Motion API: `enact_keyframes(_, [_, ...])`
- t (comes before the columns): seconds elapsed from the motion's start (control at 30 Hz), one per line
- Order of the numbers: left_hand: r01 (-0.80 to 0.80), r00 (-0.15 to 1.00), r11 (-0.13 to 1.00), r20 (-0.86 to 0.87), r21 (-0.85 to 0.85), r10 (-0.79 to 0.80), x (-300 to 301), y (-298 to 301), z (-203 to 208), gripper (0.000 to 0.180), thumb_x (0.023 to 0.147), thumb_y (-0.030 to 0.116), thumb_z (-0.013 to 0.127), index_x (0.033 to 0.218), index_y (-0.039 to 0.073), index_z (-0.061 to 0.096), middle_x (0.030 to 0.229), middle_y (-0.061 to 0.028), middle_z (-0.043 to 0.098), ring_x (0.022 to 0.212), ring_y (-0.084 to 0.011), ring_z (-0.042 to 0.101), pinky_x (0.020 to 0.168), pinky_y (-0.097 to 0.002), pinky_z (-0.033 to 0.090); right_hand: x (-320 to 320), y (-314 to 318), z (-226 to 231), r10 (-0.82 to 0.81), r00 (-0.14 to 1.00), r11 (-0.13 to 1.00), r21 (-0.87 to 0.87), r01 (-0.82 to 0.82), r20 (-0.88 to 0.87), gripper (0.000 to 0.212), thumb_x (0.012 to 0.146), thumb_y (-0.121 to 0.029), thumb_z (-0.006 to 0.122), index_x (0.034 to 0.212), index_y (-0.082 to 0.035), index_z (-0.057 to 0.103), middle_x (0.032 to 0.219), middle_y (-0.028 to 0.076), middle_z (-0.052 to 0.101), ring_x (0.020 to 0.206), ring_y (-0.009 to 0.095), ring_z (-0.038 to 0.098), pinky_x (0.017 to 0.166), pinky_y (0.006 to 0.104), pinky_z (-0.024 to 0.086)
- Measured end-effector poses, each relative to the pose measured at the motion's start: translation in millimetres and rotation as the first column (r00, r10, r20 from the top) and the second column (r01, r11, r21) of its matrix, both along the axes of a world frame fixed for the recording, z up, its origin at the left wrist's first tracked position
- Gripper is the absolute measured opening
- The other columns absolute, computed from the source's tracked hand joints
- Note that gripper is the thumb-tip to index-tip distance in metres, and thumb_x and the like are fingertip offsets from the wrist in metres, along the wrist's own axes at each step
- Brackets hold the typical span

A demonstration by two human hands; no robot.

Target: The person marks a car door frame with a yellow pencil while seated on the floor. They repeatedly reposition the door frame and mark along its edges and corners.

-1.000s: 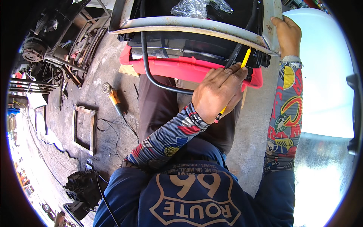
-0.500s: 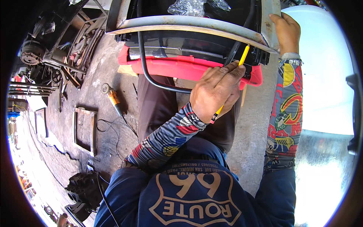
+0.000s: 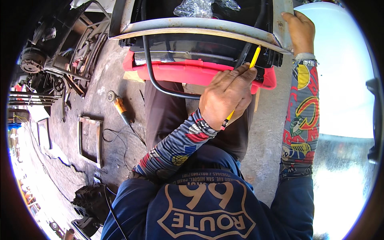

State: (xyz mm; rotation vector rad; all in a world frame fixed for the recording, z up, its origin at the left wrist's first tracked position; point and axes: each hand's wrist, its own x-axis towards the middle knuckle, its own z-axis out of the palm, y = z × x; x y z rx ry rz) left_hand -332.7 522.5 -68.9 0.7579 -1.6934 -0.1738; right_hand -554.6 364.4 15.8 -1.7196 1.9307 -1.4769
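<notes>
My left hand [image 3: 226,94] is closed around a yellow pencil [image 3: 255,56] with a pink eraser end. The pencil's upper tip is at the near edge of a grey, rust-spotted metal frame [image 3: 192,25], close to its right corner. At that frame's right side, my right hand [image 3: 301,31] grips the outer edge, thumb on top and the other fingers partly hidden. Beneath the frame is a black, glossy body with a red base [image 3: 172,73]. A thin coil spring [image 3: 210,56] stretches across its front. A black cable [image 3: 150,66] loops down in front and passes behind my left hand.
Crumpled clear plastic [image 3: 194,8] lies inside the frame. On the concrete floor to the left are an angle grinder [image 3: 117,105] with its cord and a small rectangular metal frame [image 3: 100,142]. Scrap metal and machine parts [image 3: 34,60] stand farther left. A large pale surface [image 3: 340,76] is at right.
</notes>
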Motion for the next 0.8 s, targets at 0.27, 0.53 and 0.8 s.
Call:
enact_keyframes(0.27, [0.008,1.0,1.0,0.026,0.008,-0.008,0.6,-0.1,1.3,0.039,0.074,-0.005,0.068,0.113,-0.002,0.067,0.109,-0.0199,0.07,0.099,-0.03,0.07,0.081,-0.0372,0.054,3.5,0.8,-1.2,-0.019,0.998,1.0,0.009,0.019,0.059,0.038,0.086,-0.026,0.07,0.114,-0.001,0.074,0.105,0.014,0.074,0.096,0.023,0.069,0.09,0.0332,0.05])
enact_keyframes(0.53, [-0.007,1.0,0.999,0.017,-0.035,0.008,-0.1,-1.5,2.6,0.039,0.075,-0.012,0.064,0.113,-0.003,0.067,0.108,-0.02,0.072,0.086,-0.0297,0.072,0.077,-0.0355,0.058,6.9,5.2,-1.6,-0.042,0.999,0.999,0.007,0.042,0.018,0.037,0.086,-0.027,0.07,0.114,-0.003,0.074,0.107,0.015,0.074,0.099,0.025,0.069,0.092,0.0346,0.05])
enact_keyframes(0.8, [-0.012,1.0,1.0,0.027,-0.01,0.012,0.4,-0.1,1.3,0.036,0.073,-0.006,0.068,0.109,-0.002,0.069,0.105,-0.0182,0.071,0.094,-0.0286,0.07,0.08,-0.0375,0.055,-0.6,-1.0,-4.0,-0.015,1.0,1.0,-0.015,0.015,0.022,0.038,0.085,-0.027,0.07,0.113,-0.002,0.074,0.104,0.014,0.075,0.093,0.024,0.069,0.089,0.0343,0.051])
